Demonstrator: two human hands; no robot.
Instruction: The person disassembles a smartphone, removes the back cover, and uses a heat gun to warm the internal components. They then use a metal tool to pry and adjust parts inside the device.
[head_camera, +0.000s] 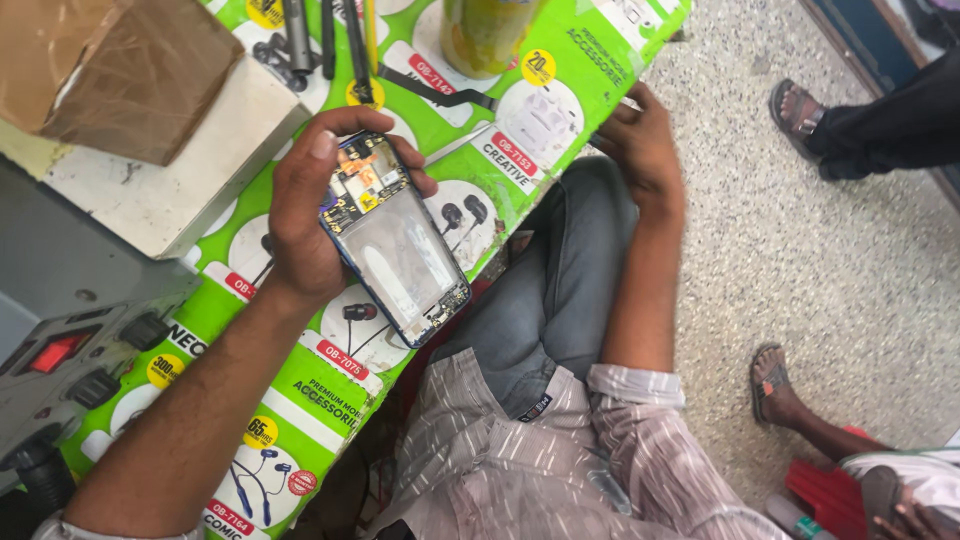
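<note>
The person is sitting at a work table (330, 395) covered with a bright green sheet. The left hand (305, 215) is holding up an opened phone (397, 240) with its back cover off. The fingers (325, 140) are curling around the top end and the thumb side is pressing along the left edge, so the hand is closed on the phone and gripping it firmly. The phone is hanging in the air just above the table, near its front edge, tilted toward the person's eyes. Inside it you can see a small board with tiny parts at the top and a pale, bare space lower down (the place where a battery would usually sit).

The right hand (640, 145) is resting at the far edge of the table, well apart from the phone. Its fingers are bent a little, and I cannot tell if they are pinching anything small.

It looks like the person is looking over the inside of the phone. Working on those tiny parts would call for a thin tool and a steady hand. Some thin tools (330, 40) are lying at the top of the table beside a yellow-green can (485, 30). A cardboard box (115, 65) is sitting at the left.
</note>
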